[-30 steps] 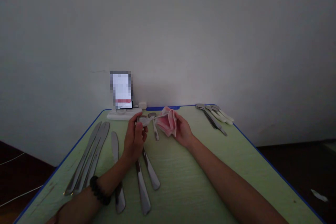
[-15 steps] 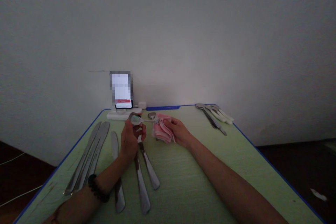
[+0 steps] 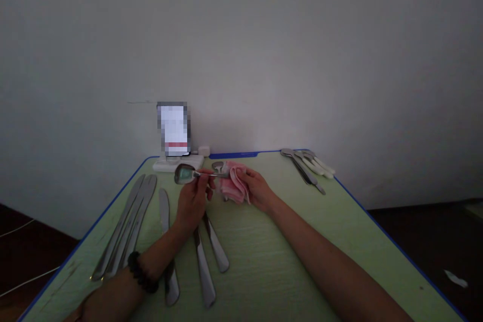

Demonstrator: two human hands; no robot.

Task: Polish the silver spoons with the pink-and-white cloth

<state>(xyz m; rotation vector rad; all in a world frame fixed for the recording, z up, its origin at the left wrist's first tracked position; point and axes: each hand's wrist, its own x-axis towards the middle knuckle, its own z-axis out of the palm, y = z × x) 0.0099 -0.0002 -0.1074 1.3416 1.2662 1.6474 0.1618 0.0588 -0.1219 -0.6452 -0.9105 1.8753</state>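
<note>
My left hand (image 3: 194, 198) pinches a metal spoon (image 3: 184, 174) by the neck of its handle, with the bowl pointing left. My right hand (image 3: 254, 188) is closed on a folded pink cloth (image 3: 234, 188), which wraps round the far end of the spoon's handle. Behind the cloth, the bowl of another spoon (image 3: 218, 165) shows on the table; the rest of it is hidden. Under and beside my left forearm lie a table knife (image 3: 172, 282) and two more metal handles (image 3: 206, 282), their upper ends covered by my hand.
Several table knives (image 3: 130, 226) lie side by side at the left of the green table (image 3: 271, 261). A lit phone (image 3: 175, 131) stands on a white power strip (image 3: 160, 165) at the back. Several spoons (image 3: 302, 168), some white-handled, lie at the back right.
My left hand has shifted its grip from the spoon's bowl to the neck of its handle. The spoon has moved slightly left; the cloth stays around its handle end.
</note>
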